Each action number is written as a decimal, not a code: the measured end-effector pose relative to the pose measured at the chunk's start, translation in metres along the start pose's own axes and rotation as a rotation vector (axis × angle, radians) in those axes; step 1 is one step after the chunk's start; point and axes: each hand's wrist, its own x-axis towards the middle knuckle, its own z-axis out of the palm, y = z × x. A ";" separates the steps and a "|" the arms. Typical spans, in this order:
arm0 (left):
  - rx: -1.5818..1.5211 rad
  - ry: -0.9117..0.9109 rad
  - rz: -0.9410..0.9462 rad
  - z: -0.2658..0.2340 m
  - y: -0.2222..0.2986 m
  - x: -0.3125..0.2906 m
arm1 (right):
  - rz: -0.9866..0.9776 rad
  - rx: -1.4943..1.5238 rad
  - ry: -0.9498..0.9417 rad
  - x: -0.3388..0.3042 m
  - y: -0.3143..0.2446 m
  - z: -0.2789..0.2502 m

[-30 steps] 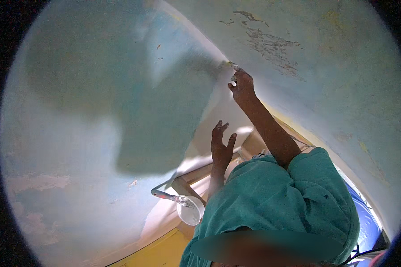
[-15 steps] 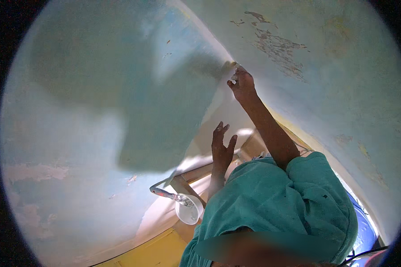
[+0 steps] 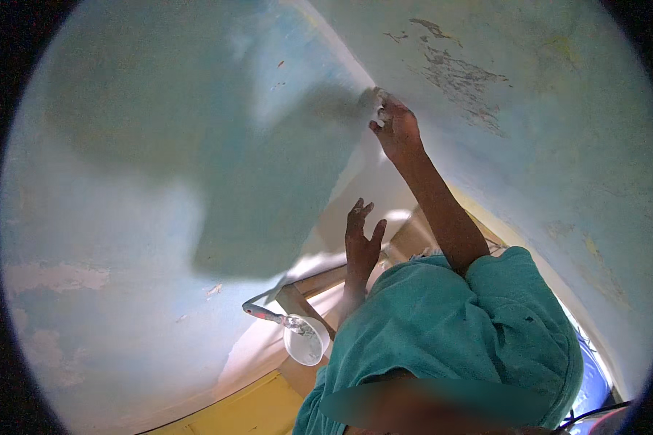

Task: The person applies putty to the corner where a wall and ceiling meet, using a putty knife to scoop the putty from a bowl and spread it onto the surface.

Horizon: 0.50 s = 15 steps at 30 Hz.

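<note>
My right hand (image 3: 399,129) reaches up to the white seam (image 3: 337,45) where two pale blue-green walls meet. Its fingertips, smeared with white paste, touch the seam, and the thumb stands apart from them. I make out no tool in it; part of the fingers is hidden. Lower down, my left hand (image 3: 363,235) is raised with its fingers spread and nothing in it. White paste marks its fingertips. Below and left of it sits a white tub (image 3: 306,349) with white paste inside. A putty knife (image 3: 265,313) with a grey and red handle rests over the tub's rim.
A wooden frame (image 3: 301,301) stands beside the tub, between me and the wall. Peeling paint (image 3: 450,72) marks the right wall. At the lower left is a yellow surface (image 3: 243,409). Something blue (image 3: 591,373) and a dark cable (image 3: 595,413) show at the lower right.
My right hand has slid slightly up along the seam, its fingertips moving up and a little left. My left hand, the tub and the putty knife are nearly where they were.
</note>
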 end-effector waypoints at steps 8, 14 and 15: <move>0.017 -0.027 0.015 0.005 0.000 0.002 | 0.081 0.079 0.189 -0.002 0.016 -0.026; -0.013 -0.035 0.017 0.008 0.001 0.002 | 0.071 0.036 0.242 0.008 0.031 -0.041; -0.019 -0.032 0.019 0.008 0.001 0.002 | 0.051 0.043 0.200 0.008 0.031 -0.042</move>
